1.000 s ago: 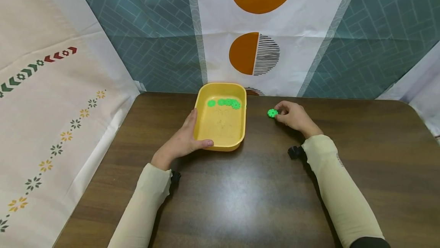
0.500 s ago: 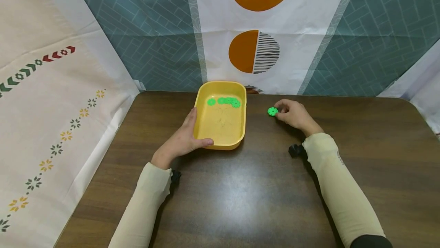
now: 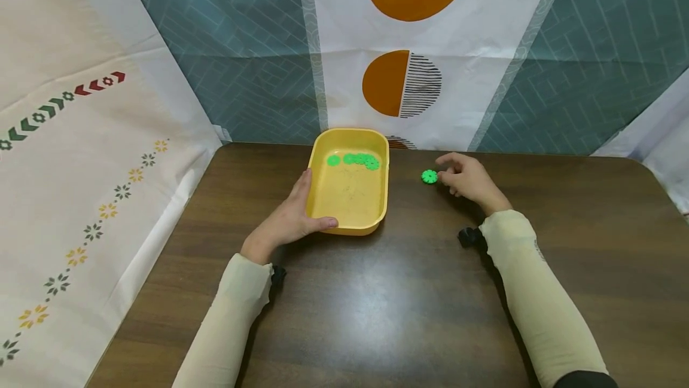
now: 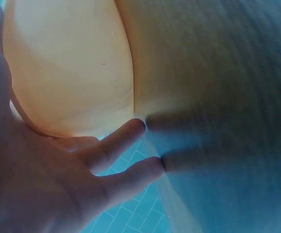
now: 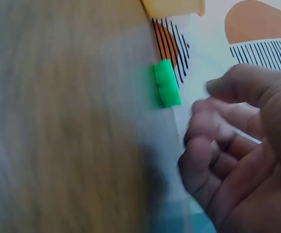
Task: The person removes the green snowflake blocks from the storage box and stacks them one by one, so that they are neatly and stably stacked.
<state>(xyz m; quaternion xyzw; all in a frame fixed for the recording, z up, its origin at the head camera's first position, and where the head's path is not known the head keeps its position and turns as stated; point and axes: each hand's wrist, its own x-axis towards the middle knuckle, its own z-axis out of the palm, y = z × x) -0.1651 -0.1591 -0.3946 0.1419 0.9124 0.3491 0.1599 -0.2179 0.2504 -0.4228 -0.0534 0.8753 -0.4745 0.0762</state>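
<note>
A yellow plastic tub (image 3: 347, 211) stands at the back of the table, left of centre. My left hand (image 3: 285, 214) holds its near left corner, thumb over the front rim and fingers along the left wall. In the left wrist view, two spread fingertips touch the table beside the tub (image 4: 72, 63). Inside the tub lie several green notched discs (image 3: 362, 159), some overlapping. To the tub's right, a short stack of green notched discs (image 3: 429, 176) sits on the table. My right hand (image 3: 469, 183) is just right of it; in the right wrist view a gap separates its fingers from the stack (image 5: 167, 83).
The brown wooden table (image 3: 344, 316) has its back edge against a patterned cloth (image 3: 264, 77). A white embroidered cloth (image 3: 107, 155) hangs along the left side. A black wrist camera (image 3: 469, 237) sits under the right sleeve.
My right hand has let go of the green disc stack and drawn slightly right, its fingers loosening. The stack stays on the table. The left hand and tub have not moved.
</note>
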